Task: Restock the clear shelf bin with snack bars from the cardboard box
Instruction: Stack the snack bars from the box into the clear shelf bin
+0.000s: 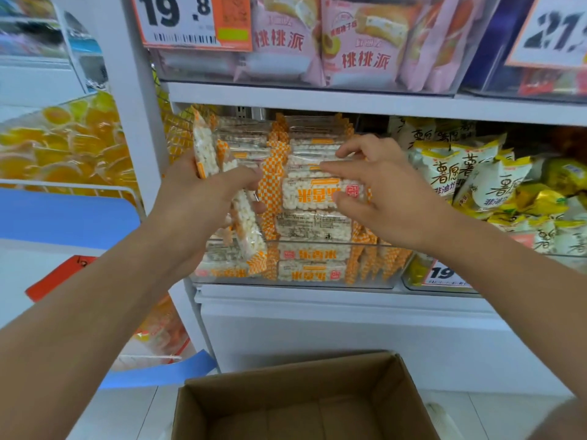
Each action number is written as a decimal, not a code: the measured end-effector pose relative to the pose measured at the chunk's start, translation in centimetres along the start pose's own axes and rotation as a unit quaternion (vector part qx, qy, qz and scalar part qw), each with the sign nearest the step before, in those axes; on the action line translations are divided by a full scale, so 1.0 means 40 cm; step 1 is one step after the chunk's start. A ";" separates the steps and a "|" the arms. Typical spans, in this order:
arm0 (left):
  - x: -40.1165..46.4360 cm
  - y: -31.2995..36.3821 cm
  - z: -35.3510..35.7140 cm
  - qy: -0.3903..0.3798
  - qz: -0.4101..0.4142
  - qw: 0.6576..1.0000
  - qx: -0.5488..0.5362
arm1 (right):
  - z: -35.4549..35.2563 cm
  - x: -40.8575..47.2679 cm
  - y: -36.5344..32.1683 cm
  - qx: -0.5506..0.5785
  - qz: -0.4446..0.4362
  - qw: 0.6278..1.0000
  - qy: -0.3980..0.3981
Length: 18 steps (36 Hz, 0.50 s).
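The clear shelf bin sits on the middle shelf, packed with several orange-and-white puffed-rice snack bars. My left hand grips a few bars upright at the bin's left side, one bar sticking up above my fingers. My right hand rests on the top of the stacked bars at the bin's right, fingers curled around the uppermost bar. The cardboard box stands open on the floor below; its visible inside shows no bars.
Yellow snack bags fill the neighbouring bin on the right. Pink cake packs sit on the shelf above, behind price signs. A wire rack of orange jelly cups stands to the left. A white upright post borders the bin.
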<state>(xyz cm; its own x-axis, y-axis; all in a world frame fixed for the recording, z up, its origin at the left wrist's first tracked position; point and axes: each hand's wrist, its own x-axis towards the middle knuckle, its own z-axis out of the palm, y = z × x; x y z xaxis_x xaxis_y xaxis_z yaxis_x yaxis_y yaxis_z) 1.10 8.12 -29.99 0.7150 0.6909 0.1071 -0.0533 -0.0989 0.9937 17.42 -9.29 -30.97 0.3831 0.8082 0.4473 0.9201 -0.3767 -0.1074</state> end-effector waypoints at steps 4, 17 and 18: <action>0.004 -0.003 -0.007 -0.006 -0.001 1.000 -0.011 | -0.008 -0.009 0.004 0.006 0.008 1.000 0.004; -0.060 0.030 0.086 -0.047 -0.036 0.982 -0.178 | -0.086 -0.079 -0.075 0.154 -0.038 0.975 0.156; -0.069 0.035 0.105 -0.062 -0.049 0.977 -0.198 | -0.100 -0.095 -0.097 0.181 -0.051 0.972 0.139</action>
<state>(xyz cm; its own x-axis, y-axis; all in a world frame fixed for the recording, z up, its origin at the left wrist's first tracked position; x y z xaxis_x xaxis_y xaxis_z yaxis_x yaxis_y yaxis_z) 1.99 3.05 -29.04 0.8081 0.5882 0.0296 -0.2272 0.2650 0.9371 12.08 -12.70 -28.71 0.2980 0.6603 0.6893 0.9398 -0.0761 -0.3333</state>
